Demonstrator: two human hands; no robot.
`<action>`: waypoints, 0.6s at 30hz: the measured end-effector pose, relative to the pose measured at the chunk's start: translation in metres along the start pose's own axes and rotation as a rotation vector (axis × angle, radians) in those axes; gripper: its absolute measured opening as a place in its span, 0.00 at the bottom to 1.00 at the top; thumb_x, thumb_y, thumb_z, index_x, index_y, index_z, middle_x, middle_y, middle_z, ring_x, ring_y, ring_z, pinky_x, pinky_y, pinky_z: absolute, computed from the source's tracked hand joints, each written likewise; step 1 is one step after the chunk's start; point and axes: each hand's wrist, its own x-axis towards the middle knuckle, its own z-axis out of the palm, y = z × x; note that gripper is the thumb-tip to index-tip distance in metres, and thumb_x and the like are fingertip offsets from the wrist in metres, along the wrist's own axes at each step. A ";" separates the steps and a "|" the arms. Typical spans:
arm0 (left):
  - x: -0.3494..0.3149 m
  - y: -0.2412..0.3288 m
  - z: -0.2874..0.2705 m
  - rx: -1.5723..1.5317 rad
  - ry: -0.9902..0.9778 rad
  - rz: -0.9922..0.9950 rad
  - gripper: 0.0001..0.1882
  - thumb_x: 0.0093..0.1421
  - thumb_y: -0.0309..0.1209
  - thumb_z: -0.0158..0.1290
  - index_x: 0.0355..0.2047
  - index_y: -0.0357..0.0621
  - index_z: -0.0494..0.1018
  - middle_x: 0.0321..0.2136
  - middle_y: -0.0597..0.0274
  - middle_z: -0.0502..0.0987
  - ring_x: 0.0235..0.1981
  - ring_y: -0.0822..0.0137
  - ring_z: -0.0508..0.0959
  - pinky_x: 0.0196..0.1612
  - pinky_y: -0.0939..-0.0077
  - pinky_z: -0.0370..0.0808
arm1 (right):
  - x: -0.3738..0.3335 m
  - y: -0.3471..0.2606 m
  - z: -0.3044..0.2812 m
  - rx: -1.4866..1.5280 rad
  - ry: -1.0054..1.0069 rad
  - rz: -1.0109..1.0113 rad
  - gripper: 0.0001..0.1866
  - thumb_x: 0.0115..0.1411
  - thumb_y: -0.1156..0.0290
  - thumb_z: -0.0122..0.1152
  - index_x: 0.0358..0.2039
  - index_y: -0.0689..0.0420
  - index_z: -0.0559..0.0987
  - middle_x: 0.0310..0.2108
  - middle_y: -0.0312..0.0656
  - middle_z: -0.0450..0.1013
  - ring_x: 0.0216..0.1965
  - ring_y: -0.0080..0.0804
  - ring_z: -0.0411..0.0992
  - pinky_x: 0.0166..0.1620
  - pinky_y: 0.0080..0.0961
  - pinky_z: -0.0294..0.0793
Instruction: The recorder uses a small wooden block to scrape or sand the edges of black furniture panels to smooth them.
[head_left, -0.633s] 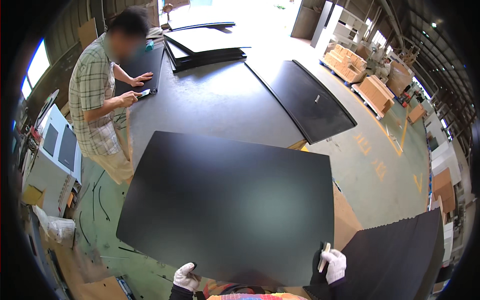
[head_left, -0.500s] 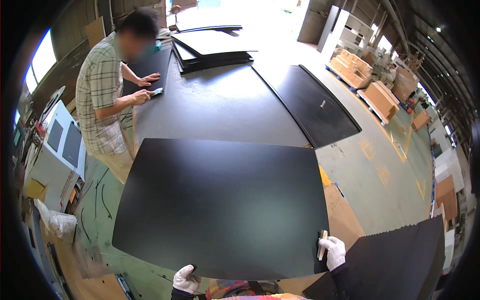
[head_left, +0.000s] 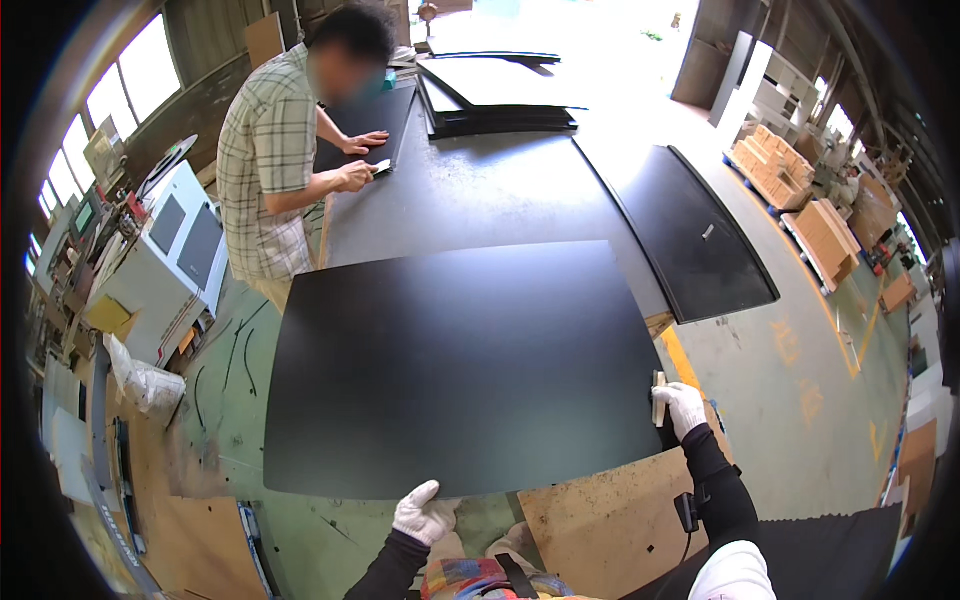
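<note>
A large, smooth black panel [head_left: 460, 370] lies in front of me, its far side over a table. My left hand [head_left: 425, 513], in a white glove, is at the panel's near edge. Its thumb reaches onto the edge and the fingers sit lower, partly hidden, apparently gripping it. At the right edge, my gloved right hand [head_left: 683, 408] is closed around a small pale block-shaped tool [head_left: 658, 398], held upright against the panel's side. A dark part shows beside that tool; its exact kind is unclear.
Across the grey worktable [head_left: 490, 190], a person [head_left: 275, 150] in a checked shirt works along a dark sheet with a small hand tool. Stacked panels [head_left: 490, 95] lie at the back, another black panel [head_left: 690, 230] at right. Brown board [head_left: 610, 520] is beneath my right arm.
My view has shifted, so the surroundings appear farther right. My right hand and its tool have moved forward along the right edge. The panel appears turned slightly.
</note>
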 end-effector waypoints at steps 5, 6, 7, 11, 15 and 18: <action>0.043 -0.035 -0.025 -0.107 0.068 -0.044 0.09 0.55 0.17 0.52 0.38 0.32 0.75 0.43 0.49 0.78 0.47 0.52 0.77 0.61 0.55 0.69 | 0.038 0.041 -0.025 -0.005 0.088 -0.045 0.11 0.51 0.68 0.63 0.27 0.64 0.79 0.22 0.36 0.73 0.25 0.21 0.69 0.31 0.22 0.70; 0.051 -0.040 -0.026 -0.112 0.084 -0.021 0.09 0.55 0.17 0.52 0.38 0.33 0.75 0.43 0.49 0.78 0.46 0.53 0.77 0.60 0.56 0.70 | 0.038 0.039 -0.021 -0.001 0.126 -0.032 0.11 0.52 0.68 0.64 0.28 0.65 0.79 0.23 0.36 0.74 0.26 0.21 0.69 0.32 0.22 0.70; 0.057 -0.044 -0.029 -0.116 0.101 -0.001 0.09 0.56 0.18 0.52 0.38 0.34 0.75 0.42 0.50 0.78 0.46 0.53 0.78 0.59 0.56 0.70 | 0.036 0.040 -0.018 0.002 0.167 -0.016 0.12 0.52 0.67 0.64 0.30 0.65 0.79 0.25 0.36 0.74 0.27 0.21 0.69 0.33 0.22 0.70; 0.067 -0.033 -0.034 -0.250 0.021 -0.214 0.06 0.59 0.23 0.53 0.37 0.41 0.75 0.40 0.56 0.80 0.40 0.61 0.80 0.43 0.69 0.78 | 0.019 0.032 -0.040 -0.024 0.303 -0.105 0.10 0.56 0.69 0.62 0.32 0.64 0.78 0.25 0.34 0.73 0.29 0.18 0.68 0.35 0.18 0.67; 0.060 -0.042 0.005 0.065 0.136 0.052 0.04 0.55 0.21 0.58 0.32 0.41 0.78 0.36 0.60 0.81 0.38 0.66 0.81 0.45 0.74 0.78 | -0.005 0.054 -0.083 -0.019 0.483 -0.065 0.12 0.55 0.68 0.64 0.35 0.64 0.79 0.28 0.36 0.76 0.28 0.23 0.72 0.36 0.22 0.71; 0.062 -0.039 -0.006 0.088 0.105 0.101 0.07 0.54 0.22 0.60 0.35 0.38 0.77 0.39 0.58 0.81 0.43 0.63 0.80 0.54 0.68 0.75 | -0.034 0.093 -0.078 -0.180 0.610 -0.109 0.12 0.55 0.67 0.65 0.35 0.63 0.80 0.30 0.40 0.78 0.30 0.28 0.75 0.38 0.26 0.73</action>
